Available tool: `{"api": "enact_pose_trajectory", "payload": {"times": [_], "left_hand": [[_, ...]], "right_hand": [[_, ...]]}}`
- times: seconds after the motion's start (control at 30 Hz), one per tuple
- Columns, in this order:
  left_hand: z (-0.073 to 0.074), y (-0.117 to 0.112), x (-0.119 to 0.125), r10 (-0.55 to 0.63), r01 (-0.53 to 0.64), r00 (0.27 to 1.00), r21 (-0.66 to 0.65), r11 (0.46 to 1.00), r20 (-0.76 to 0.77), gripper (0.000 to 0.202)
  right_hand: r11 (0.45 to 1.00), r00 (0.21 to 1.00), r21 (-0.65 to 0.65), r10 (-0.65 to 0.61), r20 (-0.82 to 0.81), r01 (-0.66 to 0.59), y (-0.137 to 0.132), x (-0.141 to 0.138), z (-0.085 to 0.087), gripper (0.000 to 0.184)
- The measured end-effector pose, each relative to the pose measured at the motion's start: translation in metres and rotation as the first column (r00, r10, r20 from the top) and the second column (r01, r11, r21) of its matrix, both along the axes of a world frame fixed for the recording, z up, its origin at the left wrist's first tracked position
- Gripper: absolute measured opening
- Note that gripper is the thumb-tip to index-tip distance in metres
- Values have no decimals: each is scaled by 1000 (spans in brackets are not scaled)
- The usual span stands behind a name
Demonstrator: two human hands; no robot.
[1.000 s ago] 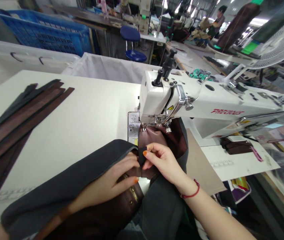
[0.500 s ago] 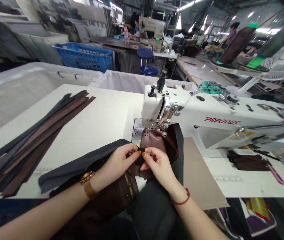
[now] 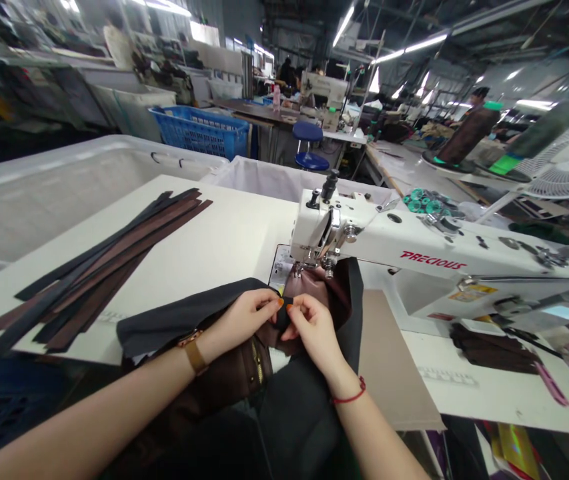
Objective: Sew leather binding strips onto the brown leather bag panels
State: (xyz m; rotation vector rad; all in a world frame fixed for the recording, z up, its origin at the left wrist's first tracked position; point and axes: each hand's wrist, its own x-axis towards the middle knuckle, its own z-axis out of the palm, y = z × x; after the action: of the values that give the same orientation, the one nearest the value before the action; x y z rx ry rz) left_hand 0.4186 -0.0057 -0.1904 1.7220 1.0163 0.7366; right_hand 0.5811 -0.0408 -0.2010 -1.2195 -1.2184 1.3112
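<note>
Worktop (image 3: 214, 247): white, carrying the machine, the strips and the work.
Sewing machine (image 3: 414, 253): white, on the right part of the worktop, its head over the brown piece.
Strips (image 3: 104, 267): dark brown and black, fanned in a pile on the left, well apart from the hands.
Grey cloth (image 3: 174, 319): draped over the near edge, under the left wrist.
Brown piece (image 3: 314, 288): bunched under the machine head, just beyond the fingers.
Left hand (image 3: 244, 317): fingertips pinched on the black tab.
Right hand (image 3: 314, 330): fingertips pinched on the same tab, meeting the left.
Black tab (image 3: 283, 321): small, between both hands, just in front of the machine head.
</note>
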Motion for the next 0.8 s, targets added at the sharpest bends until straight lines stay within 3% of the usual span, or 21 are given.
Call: {"api": "enact_pose_trajectory", "payload": {"times": [0.13, 0.4, 0.8], "left_hand": [[-1, 0, -1, -3, 4, 1000, -35, 999, 13, 16], [-3, 1, -3, -21, 21, 1000, -17, 1000, 11, 17], [1, 5, -13, -150, 151, 988, -38, 988, 28, 18]], "right_hand": [[1000, 999, -2, -14, 30, 14, 0, -1, -2, 26], [1000, 996, 2, -25, 87, 25, -2, -3, -4, 22], [1000, 994, -6, 3, 108, -2, -3, -2, -1, 23]]}}
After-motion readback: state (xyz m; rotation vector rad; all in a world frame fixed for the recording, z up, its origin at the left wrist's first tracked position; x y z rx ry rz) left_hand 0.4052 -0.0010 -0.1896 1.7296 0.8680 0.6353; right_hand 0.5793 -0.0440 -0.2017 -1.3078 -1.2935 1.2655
